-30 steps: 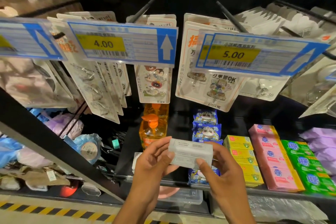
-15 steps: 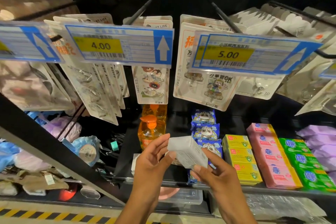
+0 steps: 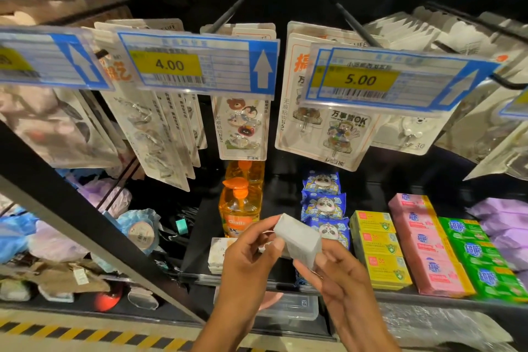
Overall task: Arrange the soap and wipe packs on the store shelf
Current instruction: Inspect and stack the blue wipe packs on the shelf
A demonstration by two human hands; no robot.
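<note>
Both hands hold one white wrapped pack (image 3: 298,240) in the air just in front of the shelf (image 3: 428,296). The left hand (image 3: 245,260) pinches its left end between thumb and fingertips, and the right hand (image 3: 340,277) grips its lower right end with curled fingers. The pack is tilted, its far corner higher, and it covers part of the nearest blue panda packs (image 3: 323,204), which run in a row toward the back of the shelf.

Left of the hands, a small cream box (image 3: 218,254) lies near the shelf's front edge, with an orange pump bottle (image 3: 240,209) standing behind it. Right of the blue row come rows of yellow boxes (image 3: 380,249), pink packs (image 3: 425,243) and green packs (image 3: 480,260), each touching the next, then purple packs (image 3: 503,226) at the far right.

Above and further back, cards of hooks (image 3: 243,129) hang from pegs behind price tags reading 4.00 (image 3: 197,66) and 5.00 (image 3: 394,83).
</note>
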